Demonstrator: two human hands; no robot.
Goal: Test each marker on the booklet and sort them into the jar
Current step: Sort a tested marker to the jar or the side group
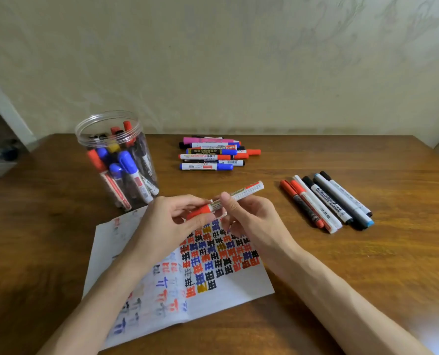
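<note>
- Marker, white barrel with printed label and red cap (244,191): held in the air over the top edge of the booklet, tilted, bare end up and to the right. Left hand (172,222) has its grip curled round the red cap end; right hand (250,219) has its grip pinched on the mid-barrel, thumb on top. Whether the cap is seated or partly drawn cannot be told.
- Largest risk, judged: a sudden cap release could jerk the hands apart, so the tip streaks the fingers or the page.
- Lesser risk, judged: a loose cap dropped on the surface could roll off among the other markers.
- Smallest risk, judged: a new test mark laid over old ones would be hard to read, since the upper right page is crowded.
- Surface, brown wood-grain table (367,265): carries everything below.
- Booklet, white paper, lying open (236,285): under both forearms, covered with red, blue, black and yellow test marks, with bare paper at its lower right.
- Jar, clear round plastic, lidless (80,139): back left, just beyond the booklet, already holding many markers, so room is tight.
- Heap of mixed markers (210,153): back centre, well apart from the hands.
- Row of slim red, black and blue markers (328,203): right side, lying side by side.
</note>
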